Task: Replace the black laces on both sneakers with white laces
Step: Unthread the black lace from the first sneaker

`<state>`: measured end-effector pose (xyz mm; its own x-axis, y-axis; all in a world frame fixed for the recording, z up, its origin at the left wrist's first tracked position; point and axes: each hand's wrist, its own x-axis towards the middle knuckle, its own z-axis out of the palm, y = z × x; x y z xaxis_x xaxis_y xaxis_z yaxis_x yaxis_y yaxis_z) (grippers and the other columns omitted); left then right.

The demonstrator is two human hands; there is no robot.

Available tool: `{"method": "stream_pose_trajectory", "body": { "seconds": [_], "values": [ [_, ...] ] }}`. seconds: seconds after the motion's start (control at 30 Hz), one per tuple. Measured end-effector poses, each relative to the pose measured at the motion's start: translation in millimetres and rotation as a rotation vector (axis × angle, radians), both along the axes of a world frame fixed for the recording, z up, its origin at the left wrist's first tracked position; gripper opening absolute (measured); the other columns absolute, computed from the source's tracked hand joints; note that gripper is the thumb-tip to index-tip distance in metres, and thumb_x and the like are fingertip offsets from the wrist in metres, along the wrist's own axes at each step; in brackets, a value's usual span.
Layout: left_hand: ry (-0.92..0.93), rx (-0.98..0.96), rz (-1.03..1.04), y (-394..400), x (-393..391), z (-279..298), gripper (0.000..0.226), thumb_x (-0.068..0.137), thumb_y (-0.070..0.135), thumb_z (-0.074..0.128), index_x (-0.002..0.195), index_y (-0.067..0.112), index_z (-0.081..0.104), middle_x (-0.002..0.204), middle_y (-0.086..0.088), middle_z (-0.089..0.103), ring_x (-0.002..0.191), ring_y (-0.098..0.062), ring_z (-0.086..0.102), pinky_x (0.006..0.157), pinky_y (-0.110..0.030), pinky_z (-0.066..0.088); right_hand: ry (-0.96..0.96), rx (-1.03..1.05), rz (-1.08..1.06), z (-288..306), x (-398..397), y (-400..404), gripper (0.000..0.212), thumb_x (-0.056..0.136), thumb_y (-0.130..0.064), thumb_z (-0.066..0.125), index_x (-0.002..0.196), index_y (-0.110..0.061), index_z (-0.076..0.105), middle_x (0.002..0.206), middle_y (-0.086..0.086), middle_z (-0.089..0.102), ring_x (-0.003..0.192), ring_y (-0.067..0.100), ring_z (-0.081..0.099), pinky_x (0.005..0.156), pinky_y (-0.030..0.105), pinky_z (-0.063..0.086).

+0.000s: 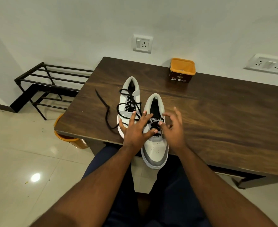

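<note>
Two white and grey sneakers lie on a dark wooden table [216, 115], toes toward me. The left sneaker [129, 89] has a loosened black lace [106, 110] whose end trails left across the tabletop. The right sneaker [154, 149] hangs its toe over the table's front edge and is still laced in black near the tongue. My left hand [135, 131] lies spread with straight fingers across both sneakers. My right hand [173, 128] has curled fingers, and its fingertips pinch the black lace of the right sneaker [155, 126].
An orange tub [182, 63] with a brown label stands at the back of the table, with something pale inside. A black metal rack [53, 82] stands at the left against the wall. An orange bin [66, 138] sits under the table's left corner. My knees are below the front edge.
</note>
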<state>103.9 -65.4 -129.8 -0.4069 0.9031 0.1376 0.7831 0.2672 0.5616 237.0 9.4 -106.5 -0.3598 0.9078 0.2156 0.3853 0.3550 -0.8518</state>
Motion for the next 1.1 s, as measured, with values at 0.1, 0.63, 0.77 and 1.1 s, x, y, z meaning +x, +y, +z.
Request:
{"method": "stream_pose_trajectory", "body": {
  "seconds": [0.1, 0.63, 0.77, 1.1],
  "values": [
    [0.023, -0.007, 0.013, 1, 1, 0, 0.066, 0.084, 0.070, 0.051, 0.143, 0.051, 0.029, 0.149, 0.022, 0.039, 0.150, -0.013, 0.005, 0.110, -0.059, -0.014, -0.396, 0.153, 0.124, 8, -4, 11, 0.030, 0.093, -0.021, 0.060, 0.122, -0.024, 0.063, 0.160, -0.006, 0.014, 0.134, 0.018, 0.033, 0.100, 0.031, 0.034],
    [0.019, 0.016, 0.066, 1, 3, -2, 0.073, 0.081, 0.073, 0.051, 0.146, 0.045, 0.030, 0.145, 0.019, 0.046, 0.150, -0.013, 0.003, 0.110, -0.059, -0.013, -0.420, 0.120, 0.057, 17, -12, 11, 0.028, 0.090, -0.033, 0.063, 0.117, -0.032, 0.067, 0.158, -0.006, 0.023, 0.138, 0.024, 0.021, 0.110, 0.041, 0.026],
    [-0.024, 0.019, 0.068, 0, 3, -1, 0.075, 0.077, 0.076, 0.052, 0.142, 0.049, 0.029, 0.145, 0.019, 0.046, 0.150, -0.015, 0.004, 0.110, -0.060, -0.014, -0.254, 0.106, -0.012, 18, -22, 22, 0.012, 0.090, -0.024, 0.064, 0.094, -0.022, 0.074, 0.149, -0.009, 0.038, 0.133, 0.017, 0.031, 0.106, 0.032, 0.031],
    [-0.078, 0.029, 0.069, 2, 0, -2, 0.070, 0.076, 0.072, 0.060, 0.137, 0.049, 0.033, 0.136, 0.019, 0.053, 0.146, -0.022, 0.015, 0.112, -0.053, -0.008, -0.263, 0.103, -0.241, 26, -6, 31, 0.040, 0.088, -0.023, 0.066, 0.127, -0.031, 0.057, 0.159, -0.002, 0.018, 0.141, 0.025, 0.022, 0.110, 0.041, 0.025]
  ]
}}
